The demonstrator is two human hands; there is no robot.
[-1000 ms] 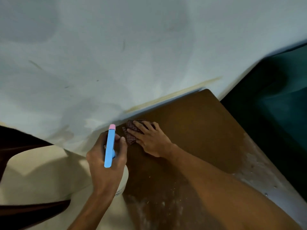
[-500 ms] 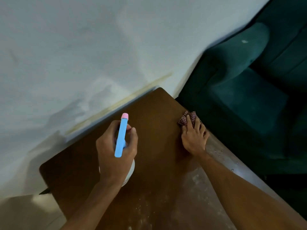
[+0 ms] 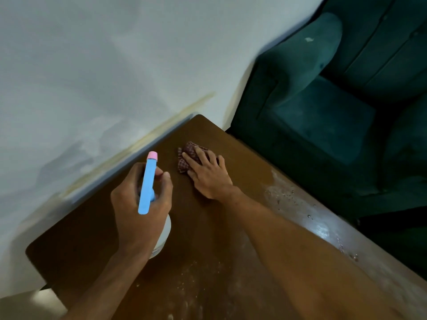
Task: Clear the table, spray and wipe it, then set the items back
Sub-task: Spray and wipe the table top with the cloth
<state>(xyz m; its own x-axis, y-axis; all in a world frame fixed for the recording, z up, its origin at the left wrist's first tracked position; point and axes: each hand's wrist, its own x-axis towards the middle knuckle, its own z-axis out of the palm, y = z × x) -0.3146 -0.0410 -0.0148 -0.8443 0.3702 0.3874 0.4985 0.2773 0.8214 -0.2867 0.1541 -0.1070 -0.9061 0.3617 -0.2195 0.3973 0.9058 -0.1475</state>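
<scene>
Near edge of the bench: pale smears and specks on the brown top, with wet droplets along the right edge.

Left hand: held above the bench's middle, fingers curled round the neck of a spray bottle. Its blue head with pink tip points toward the far edge, and its white body shows below the palm.

Right hand: laid flat toward the far corner, just beyond the bottle. Its fingers are straight and slightly spread, pressing a bunched red checked cloth onto the top. The cloth lies under the fingertips and sticks out past them toward the far corner.

Beyond the far edge stands a white wall, stained along the bench line. A dark green sofa stands off the right edge.
</scene>
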